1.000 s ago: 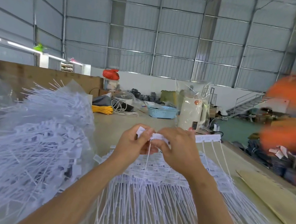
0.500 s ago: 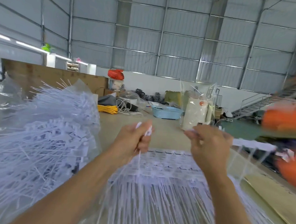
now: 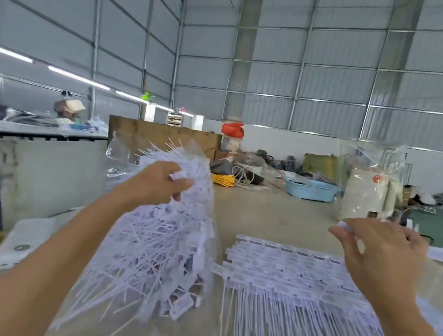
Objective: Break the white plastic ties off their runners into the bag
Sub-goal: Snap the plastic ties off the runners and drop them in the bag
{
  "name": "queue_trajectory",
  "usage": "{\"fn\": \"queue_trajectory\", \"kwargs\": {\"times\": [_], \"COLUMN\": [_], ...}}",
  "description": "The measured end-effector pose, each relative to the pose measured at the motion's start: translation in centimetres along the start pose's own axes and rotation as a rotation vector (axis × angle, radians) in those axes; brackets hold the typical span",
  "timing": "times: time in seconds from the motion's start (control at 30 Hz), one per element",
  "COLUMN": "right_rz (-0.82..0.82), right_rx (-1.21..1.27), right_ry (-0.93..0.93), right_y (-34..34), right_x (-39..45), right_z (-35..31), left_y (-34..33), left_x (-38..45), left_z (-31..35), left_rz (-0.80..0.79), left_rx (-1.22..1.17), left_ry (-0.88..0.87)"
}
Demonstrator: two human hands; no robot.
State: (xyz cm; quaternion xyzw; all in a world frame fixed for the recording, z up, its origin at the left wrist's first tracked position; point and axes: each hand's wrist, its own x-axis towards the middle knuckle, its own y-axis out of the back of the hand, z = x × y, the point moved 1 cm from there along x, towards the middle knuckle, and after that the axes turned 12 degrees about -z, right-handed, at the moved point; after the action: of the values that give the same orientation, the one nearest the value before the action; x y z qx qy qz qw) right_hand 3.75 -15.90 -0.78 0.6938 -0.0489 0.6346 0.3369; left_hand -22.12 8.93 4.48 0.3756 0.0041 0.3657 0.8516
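The left hand (image 3: 163, 181) is up at the mouth of the clear bag (image 3: 153, 242), its fingers curled round what looks like a freshly snapped white tie (image 3: 177, 175). I'd say it is held there to drop straight in with the loose ones. The bag stands heaped and bulging at the left of the desk (image 3: 278, 216), close beside the work so the reach is short.

The right hand (image 3: 380, 251) hovers off to the right with its grip narrow, pinching a small white piece (image 3: 344, 225) at the fingertips. It is probably the runner, though blur hides the rest.

Between and below both hands, the unbroken ties on their runners (image 3: 294, 272) lie flat in stacked rows, heads away and tails toward the person, touching neither hand.
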Motion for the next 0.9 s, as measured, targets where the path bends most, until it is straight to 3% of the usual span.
{"fn": "queue_trajectory", "kwargs": {"times": [0.07, 0.2, 0.37, 0.43, 0.47, 0.5, 0.57, 0.67, 0.73, 0.9], "right_rz": [0.002, -0.002, -0.050, -0.090, -0.119, -0.154, -0.244, -0.344, -0.306, -0.287], "right_rx": [0.004, 0.014, 0.014, 0.032, 0.052, 0.074, 0.124, 0.206, 0.242, 0.196], "right_ry": [0.015, 0.027, 0.010, 0.014, 0.018, 0.021, 0.017, 0.020, 0.075, 0.279], "right_y": [0.0, 0.1, 0.5, 1.1, 1.3, 1.4, 1.7, 2.6, 3.8, 5.7], "right_x": [-0.1, 0.0, 0.1, 0.3, 0.4, 0.4, 0.6, 1.3, 2.3, 5.1], "right_z": [-0.2, -0.3, 0.2, 0.2, 0.2, 0.3, 0.5, 1.2, 1.5, -0.4], "left_y": [0.5, -0.6, -2.4, -3.9, -5.4, -7.6, -13.0, -20.5, -23.4, -24.7], "left_x": [0.7, 1.6, 1.2, 0.4, 0.0, -0.3, -1.1, -1.9, -1.6, -1.2], "left_z": [-3.9, -7.3, -5.4, -2.5, -0.9, 0.7, 3.5, 4.6, 3.1, 1.2], "left_rz": [-0.017, 0.078, 0.185, 0.315, 0.350, 0.307, -0.004, -0.500, -0.605, -0.647], "left_rx": [0.195, 0.473, 1.000, 1.067, 1.030, 0.925, 0.602, 0.579, 0.662, 0.598], "left_ry": [0.069, 0.036, 0.379, 0.301, 0.154, -0.035, -0.360, -0.423, -0.394, -0.399]}}
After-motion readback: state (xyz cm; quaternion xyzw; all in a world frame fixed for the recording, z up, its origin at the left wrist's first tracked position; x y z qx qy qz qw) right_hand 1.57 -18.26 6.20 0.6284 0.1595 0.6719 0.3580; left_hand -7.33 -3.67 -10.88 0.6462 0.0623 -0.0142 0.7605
